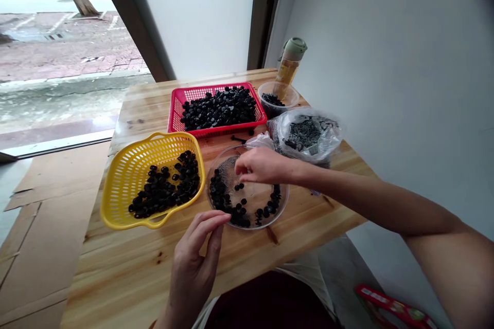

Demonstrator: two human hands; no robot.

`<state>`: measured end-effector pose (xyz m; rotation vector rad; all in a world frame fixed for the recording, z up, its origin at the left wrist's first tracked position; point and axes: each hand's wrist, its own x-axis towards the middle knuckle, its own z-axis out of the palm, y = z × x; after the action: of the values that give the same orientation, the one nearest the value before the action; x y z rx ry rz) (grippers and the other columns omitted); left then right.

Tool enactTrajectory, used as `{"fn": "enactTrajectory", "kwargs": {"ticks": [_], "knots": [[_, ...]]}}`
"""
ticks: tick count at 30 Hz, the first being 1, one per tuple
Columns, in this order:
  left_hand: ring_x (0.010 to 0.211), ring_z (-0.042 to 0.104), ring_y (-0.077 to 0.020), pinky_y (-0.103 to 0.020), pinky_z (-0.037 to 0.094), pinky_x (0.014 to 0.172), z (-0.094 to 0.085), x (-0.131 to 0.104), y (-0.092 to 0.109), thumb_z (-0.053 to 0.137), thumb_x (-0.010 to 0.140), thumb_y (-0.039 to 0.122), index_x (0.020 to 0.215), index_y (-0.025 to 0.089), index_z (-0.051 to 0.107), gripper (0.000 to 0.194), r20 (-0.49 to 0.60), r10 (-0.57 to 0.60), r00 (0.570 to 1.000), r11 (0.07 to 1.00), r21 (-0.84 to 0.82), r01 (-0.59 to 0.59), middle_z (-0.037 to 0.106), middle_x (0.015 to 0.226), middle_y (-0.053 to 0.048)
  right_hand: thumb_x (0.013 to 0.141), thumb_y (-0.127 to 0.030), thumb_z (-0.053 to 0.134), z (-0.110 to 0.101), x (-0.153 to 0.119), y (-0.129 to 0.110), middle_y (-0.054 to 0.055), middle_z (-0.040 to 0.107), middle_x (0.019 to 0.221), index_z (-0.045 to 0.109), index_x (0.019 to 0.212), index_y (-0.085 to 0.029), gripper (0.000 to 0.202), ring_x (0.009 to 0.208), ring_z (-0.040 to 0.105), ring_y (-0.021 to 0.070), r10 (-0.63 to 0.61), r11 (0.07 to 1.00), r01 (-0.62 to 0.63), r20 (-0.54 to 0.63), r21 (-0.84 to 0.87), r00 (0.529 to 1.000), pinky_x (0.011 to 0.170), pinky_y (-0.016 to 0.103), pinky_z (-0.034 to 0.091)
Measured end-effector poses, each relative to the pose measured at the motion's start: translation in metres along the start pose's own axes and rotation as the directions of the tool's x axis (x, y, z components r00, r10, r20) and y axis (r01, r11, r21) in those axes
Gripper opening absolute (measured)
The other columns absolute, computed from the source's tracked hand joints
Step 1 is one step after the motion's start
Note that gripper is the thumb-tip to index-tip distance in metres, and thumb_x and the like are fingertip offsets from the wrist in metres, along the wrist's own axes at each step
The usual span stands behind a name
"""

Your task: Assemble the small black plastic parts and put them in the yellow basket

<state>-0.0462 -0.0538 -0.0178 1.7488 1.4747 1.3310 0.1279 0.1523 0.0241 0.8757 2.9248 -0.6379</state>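
A round clear tray (285,204) stands on the wooden table, with small black parts round its rim and thin pins at its back left. Over the tray, my right hand (266,164) has its fingers bent together; what they hold, if anything, is hidden. My left hand (200,252) is at the tray's front left edge, thumb and fingertips pinched on something too small to make out. Left of the tray sits a yellow basket (119,180) with black parts. Behind is a red basket (175,108) heaped with black discs.
A plastic bag (332,139) of dark small parts lies at the right, near a clear tub (280,87) and a bottle (291,59). A few black pieces lie behind the tray. The wall (386,61) borders the table's right side.
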Motion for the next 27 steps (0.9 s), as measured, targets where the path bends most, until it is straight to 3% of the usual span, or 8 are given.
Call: {"fn": "enactTrajectory", "kwargs": {"ticks": [3, 6, 10, 13, 16, 19, 21, 27], "knots": [[0.094, 0.072, -0.0158, -0.023, 0.059, 0.080, 0.003, 0.007, 0.004, 0.056, 0.101, 0.010, 0.116, 0.025, 0.073, 0.027, 0.017, 0.043, 0.999, 0.999, 0.021, -0.043, 0.074, 0.107, -0.005, 0.087, -0.018, 0.076, 0.025, -0.010, -0.008, 0.011, 0.079, 0.104, 0.079, 0.104, -0.016, 0.017, 0.094, 0.073, 0.0256, 0.002, 0.999, 0.000, 0.067, -0.035, 0.998, 0.068, 0.028, 0.044], [0.095, 0.073, -0.0165, -0.024, 0.059, 0.080, 0.005, 0.012, 0.007, 0.056, 0.100, 0.009, 0.115, 0.024, 0.073, 0.028, 0.034, 0.068, 0.997, 0.996, 0.052, -0.070, 0.074, 0.107, -0.006, 0.090, -0.016, 0.072, 0.030, -0.011, -0.006, 0.013, 0.078, 0.108, 0.078, 0.101, -0.015, 0.013, 0.096, 0.072, 0.0261, -0.004, 1.000, 0.005, 0.044, -0.028, 0.999, 0.070, 0.029, 0.044], [0.096, 0.072, -0.0169, -0.026, 0.058, 0.084, 0.006, 0.020, 0.010, 0.057, 0.100, 0.009, 0.113, 0.022, 0.072, 0.024, 0.063, 0.097, 0.993, 0.988, 0.117, -0.104, 0.074, 0.105, -0.006, 0.093, -0.016, 0.067, 0.016, -0.028, 0.005, 0.009, 0.079, 0.096, 0.076, 0.102, -0.013, 0.014, 0.085, 0.070, 0.0193, 0.063, 0.983, -0.038, -0.137, 0.178, 0.989, 0.073, 0.027, 0.047], [0.092, 0.071, -0.0173, -0.027, 0.057, 0.080, 0.011, 0.035, 0.011, 0.056, 0.101, 0.011, 0.110, 0.020, 0.070, 0.019, 0.139, 0.096, 0.986, 0.969, 0.215, -0.124, 0.074, 0.103, -0.006, 0.092, -0.019, 0.065, 0.007, -0.052, 0.011, 0.004, 0.076, 0.087, 0.075, 0.106, -0.015, 0.018, 0.066, 0.063, 0.0130, 0.184, 0.820, 0.013, -0.285, 0.572, 0.941, 0.062, 0.024, 0.049], [0.089, 0.069, -0.0226, -0.034, 0.057, 0.079, 0.023, 0.056, 0.011, 0.056, 0.101, 0.015, 0.105, 0.019, 0.071, 0.016, 0.295, 0.091, 0.951, 0.898, 0.389, -0.207, 0.074, 0.097, -0.007, 0.091, -0.026, 0.066, 0.007, -0.076, 0.009, 0.003, 0.073, 0.088, 0.073, 0.112, -0.016, 0.024, 0.060, 0.059, 0.0106, 0.289, 0.600, 0.062, -0.288, 0.797, 0.913, 0.054, 0.023, 0.050], [0.092, 0.067, -0.0290, -0.042, 0.056, 0.082, 0.037, 0.078, 0.010, 0.061, 0.097, 0.016, 0.097, 0.018, 0.073, 0.012, 0.474, -0.026, 0.880, 0.786, 0.553, -0.275, 0.074, 0.092, -0.009, 0.086, -0.025, 0.071, 0.011, -0.093, 0.002, 0.000, 0.068, 0.084, 0.068, 0.108, -0.018, 0.023, 0.060, 0.058, 0.0096, 0.370, 0.434, 0.105, -0.283, 0.895, 0.885, 0.051, 0.021, 0.050], [0.096, 0.067, -0.0323, -0.045, 0.055, 0.086, 0.044, 0.093, 0.007, 0.064, 0.094, 0.015, 0.095, 0.017, 0.074, 0.011, 0.524, -0.134, 0.841, 0.731, 0.625, -0.273, 0.075, 0.095, -0.011, 0.084, -0.023, 0.074, 0.014, -0.103, -0.003, -0.003, 0.064, 0.077, 0.063, 0.098, -0.019, 0.019, 0.057, 0.057, 0.0085, 0.399, 0.358, 0.149, -0.295, 0.922, 0.868, 0.050, 0.019, 0.050], [0.103, 0.066, -0.0330, -0.044, 0.053, 0.090, 0.050, 0.126, -0.016, 0.053, 0.095, 0.013, 0.101, 0.016, 0.074, 0.022, 0.492, -0.216, 0.843, 0.674, 0.700, -0.235, 0.073, 0.105, -0.015, 0.084, -0.024, 0.072, 0.021, -0.122, -0.002, -0.001, 0.066, 0.081, 0.062, 0.095, -0.018, 0.016, 0.058, 0.055, 0.0079, 0.433, 0.286, 0.213, -0.324, 0.934, 0.841, 0.049, 0.019, 0.051]]}}
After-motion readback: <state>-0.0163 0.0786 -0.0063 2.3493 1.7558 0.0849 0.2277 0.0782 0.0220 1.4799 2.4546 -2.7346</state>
